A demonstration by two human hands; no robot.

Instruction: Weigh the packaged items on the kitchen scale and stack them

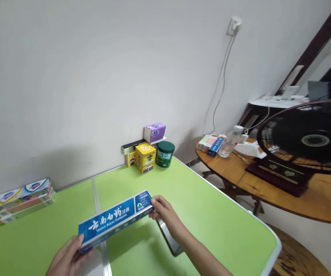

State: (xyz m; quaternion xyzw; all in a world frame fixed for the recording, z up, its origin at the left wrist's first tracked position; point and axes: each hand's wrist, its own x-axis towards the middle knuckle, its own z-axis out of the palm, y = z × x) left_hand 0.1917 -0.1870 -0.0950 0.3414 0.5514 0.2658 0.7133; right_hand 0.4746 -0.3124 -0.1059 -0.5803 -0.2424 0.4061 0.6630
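Green table [211,214], boxes [23,201] already stacked far left — my left hand [69,255] and right hand [167,214] pinch the toothpaste box [115,220] aloft, unplaced.

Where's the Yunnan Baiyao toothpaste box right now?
Head view, below and left of centre: the blue toothpaste box is held above the green table, left hand at its left end, right hand at its right.

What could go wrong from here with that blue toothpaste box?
The long blue cardboard toothpaste box is held only near its ends by the left hand and right hand, so it might slip if one loosens. The flat grey, dark-rimmed object near the right hand could get knocked.
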